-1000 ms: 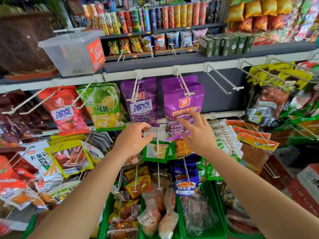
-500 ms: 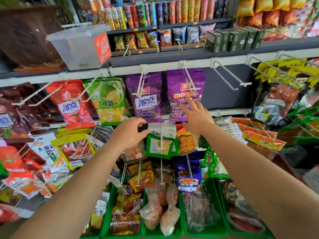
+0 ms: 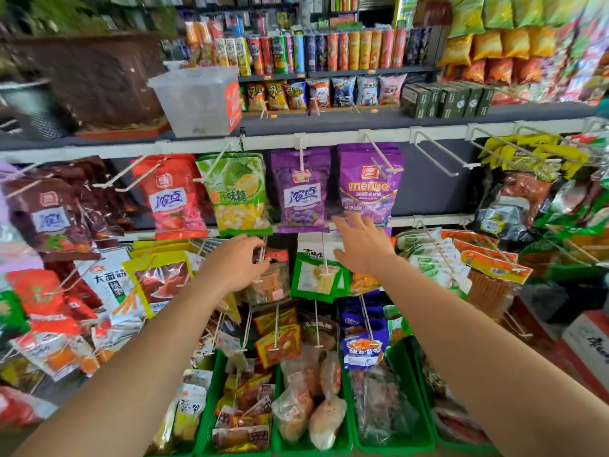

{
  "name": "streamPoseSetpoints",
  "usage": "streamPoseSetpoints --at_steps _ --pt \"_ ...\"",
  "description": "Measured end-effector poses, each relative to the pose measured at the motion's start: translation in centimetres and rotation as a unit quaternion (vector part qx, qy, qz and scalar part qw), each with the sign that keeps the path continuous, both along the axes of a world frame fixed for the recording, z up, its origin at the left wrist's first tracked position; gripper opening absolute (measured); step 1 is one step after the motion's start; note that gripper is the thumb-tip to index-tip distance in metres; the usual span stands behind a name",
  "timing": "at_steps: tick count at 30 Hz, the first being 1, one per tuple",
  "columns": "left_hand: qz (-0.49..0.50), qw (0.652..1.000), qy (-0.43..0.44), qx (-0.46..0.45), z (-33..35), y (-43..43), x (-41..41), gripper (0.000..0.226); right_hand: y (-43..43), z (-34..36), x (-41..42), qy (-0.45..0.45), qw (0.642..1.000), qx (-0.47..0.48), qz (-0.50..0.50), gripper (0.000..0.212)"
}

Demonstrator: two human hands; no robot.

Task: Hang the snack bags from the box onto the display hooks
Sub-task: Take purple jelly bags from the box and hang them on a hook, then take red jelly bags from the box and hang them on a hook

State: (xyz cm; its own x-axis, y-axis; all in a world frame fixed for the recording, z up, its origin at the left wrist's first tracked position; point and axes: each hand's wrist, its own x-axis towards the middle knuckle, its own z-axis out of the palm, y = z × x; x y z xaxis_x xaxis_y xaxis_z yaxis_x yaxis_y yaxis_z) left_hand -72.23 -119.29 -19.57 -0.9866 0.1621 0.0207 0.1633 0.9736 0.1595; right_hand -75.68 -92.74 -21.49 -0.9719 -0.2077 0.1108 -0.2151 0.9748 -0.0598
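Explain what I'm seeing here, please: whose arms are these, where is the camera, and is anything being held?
No machine here: these are a person's two bare arms. The one picture comes from a wide-angle camera worn on the head, looking forward and down. Ahead is a shop display: snack bags hang on white hooks, above green baskets of more packets. The right hand is open, fingers spread, reaching up to the lower edge of a purple bag. The left hand has its fingers curled at a hook wire one row down; whether it grips that or a packet cannot be told. One top-row hook is bare.
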Motion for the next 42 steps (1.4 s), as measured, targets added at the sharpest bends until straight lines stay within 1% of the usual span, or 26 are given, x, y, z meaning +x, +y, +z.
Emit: streamPoseSetpoints --at_steps 3,6,11,14,16,18,20,24,26,28,31,34,37,39,42 --pt "0.021 1.0 -0.005 0.008 0.3 -3.4 2.0 0.055 -4.5 0.7 1.3 -0.005 1.0 0.0 0.022 0.075" --pt "0.045 0.999 -0.012 0.024 0.2 -8.2 4.4 0.051 -10.1 1.0 2.5 -0.001 0.999 -0.001 0.053 0.069" --pt "0.131 0.991 -0.019 0.019 -0.7 -18.2 10.0 0.057 -21.2 1.3 4.2 -0.004 0.991 0.032 0.131 0.069" --pt "0.18 0.983 -0.023 0.023 -1.5 -24.1 13.9 0.06 -27.9 1.2 5.6 -0.011 0.982 0.036 0.183 0.068" --pt "0.222 0.974 -0.032 0.034 -2.3 -27.7 16.4 0.059 -32.4 0.8 6.7 -0.015 0.975 0.039 0.218 0.064" --pt "0.26 0.963 -0.063 0.039 -3.4 -31.1 18.9 0.06 -36.6 0.0 7.7 -0.022 0.967 0.046 0.249 0.06" --pt "0.281 0.955 -0.085 0.042 -5.1 -34.1 21.1 0.063 -40.4 -1.0 8.9 -0.032 0.956 0.067 0.285 0.062" --pt "0.361 0.925 -0.092 0.073 -7.0 -37.1 25.7 0.046 -47.2 -3.5 11.2 -0.047 0.928 0.11 0.354 0.067" --pt "0.39 0.913 -0.091 0.077 -8.4 -37.9 26.9 0.049 -49.2 -5.0 11.9 -0.043 0.915 0.114 0.384 0.069" --pt "0.428 0.892 -0.104 0.097 -10.6 -39.0 28.2 0.058 -51.7 -7.3 12.3 -0.045 0.897 0.12 0.422 0.069" --pt "0.488 0.859 -0.112 0.111 -15.3 -39.5 29.4 0.056 -54.7 -11.5 12.7 -0.093 0.871 0.112 0.47 0.066" --pt "0.532 0.829 -0.125 0.117 -21.4 -39.3 30.3 0.056 -56.8 -17.7 13.1 -0.114 0.839 0.126 0.517 0.059" --pt "0.554 0.803 -0.168 0.139 -29.1 -38.9 31.7 0.053 -57.6 -26.0 13.8 -0.141 0.824 0.14 0.531 0.055" --pt "0.567 0.787 -0.198 0.141 -35.0 -38.7 32.7 0.049 -57.9 -32.2 14.4 -0.159 0.813 0.154 0.539 0.057" --pt "0.576 0.77 -0.232 0.143 -44.7 -38.3 34.5 0.051 -58.2 -42.5 15.2 -0.189 0.798 0.172 0.545 0.059"
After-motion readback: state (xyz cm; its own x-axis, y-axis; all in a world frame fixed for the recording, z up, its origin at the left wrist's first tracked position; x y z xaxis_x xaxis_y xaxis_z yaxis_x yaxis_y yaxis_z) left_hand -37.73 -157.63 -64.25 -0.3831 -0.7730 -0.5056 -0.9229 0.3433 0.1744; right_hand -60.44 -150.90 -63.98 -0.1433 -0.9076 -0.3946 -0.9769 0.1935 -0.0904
